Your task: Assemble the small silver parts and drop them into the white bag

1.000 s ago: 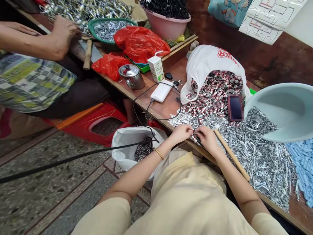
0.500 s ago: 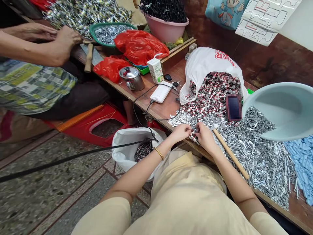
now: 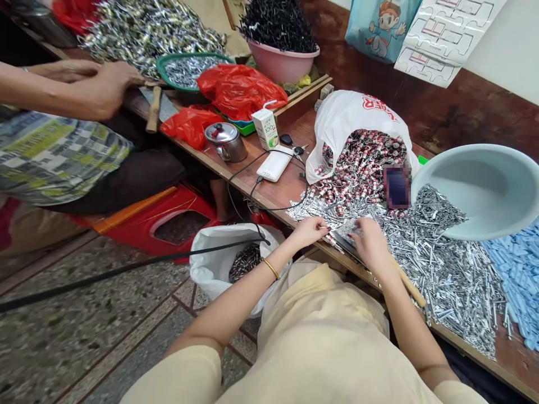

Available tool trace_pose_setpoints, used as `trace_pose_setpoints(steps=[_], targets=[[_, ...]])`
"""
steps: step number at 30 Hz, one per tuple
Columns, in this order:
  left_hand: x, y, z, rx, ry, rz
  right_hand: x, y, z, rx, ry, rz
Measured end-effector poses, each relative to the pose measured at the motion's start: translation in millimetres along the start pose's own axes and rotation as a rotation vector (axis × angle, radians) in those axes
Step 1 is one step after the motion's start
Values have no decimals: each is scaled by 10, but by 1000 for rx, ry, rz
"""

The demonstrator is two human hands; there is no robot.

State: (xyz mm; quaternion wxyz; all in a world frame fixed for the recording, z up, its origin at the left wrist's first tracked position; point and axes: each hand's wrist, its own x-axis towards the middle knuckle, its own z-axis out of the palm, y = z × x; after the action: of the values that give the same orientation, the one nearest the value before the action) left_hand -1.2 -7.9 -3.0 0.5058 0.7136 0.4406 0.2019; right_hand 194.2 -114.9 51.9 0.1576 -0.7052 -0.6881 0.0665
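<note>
My left hand [image 3: 311, 231] is at the table's front edge, thumb and fingers pinched together; whatever is between them is too small to make out. To its right, my right hand [image 3: 373, 241] is over the loose metal pieces [image 3: 438, 258], fingers curled and partly hidden. It covers the upper end of a tool with a wooden handle [image 3: 410, 286]; whether it grips that tool is unclear. Between the hands, a dark flat bar [image 3: 347, 244] lies along the edge. Small red-and-silver parts [image 3: 357, 163] spill from a white plastic bag [image 3: 337, 118] beyond.
A grey-blue basin [image 3: 497, 191] lies tipped at the right, near light-blue strips [image 3: 516, 280]. A white power bank [image 3: 274, 164] with a cable, a juice carton [image 3: 265, 129] and a metal cup [image 3: 226, 143] stand left. An open white sack [image 3: 206, 247] is below. A co-worker's hands [image 3: 113, 84] are upper left.
My right hand has moved right, away from my left hand, to the wooden-handled tool. My left hand stays pinched near the edge. The camera view has shifted slightly.
</note>
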Motion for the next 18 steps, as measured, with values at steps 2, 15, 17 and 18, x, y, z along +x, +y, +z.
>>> trace_pose_setpoints(steps=[2,15,17,18], targets=[[-12,-2,15,29,-12,-3,-269,237,-70,-186,32,86],[-15,21,52,3,-21,40,-498,174,-427,-87,-161,-34],[-15,30,46,-8,-17,47,-499,78,-406,-89,-245,-80],[-16,34,41,-10,-17,52,-499,50,-386,-100,-274,-83]])
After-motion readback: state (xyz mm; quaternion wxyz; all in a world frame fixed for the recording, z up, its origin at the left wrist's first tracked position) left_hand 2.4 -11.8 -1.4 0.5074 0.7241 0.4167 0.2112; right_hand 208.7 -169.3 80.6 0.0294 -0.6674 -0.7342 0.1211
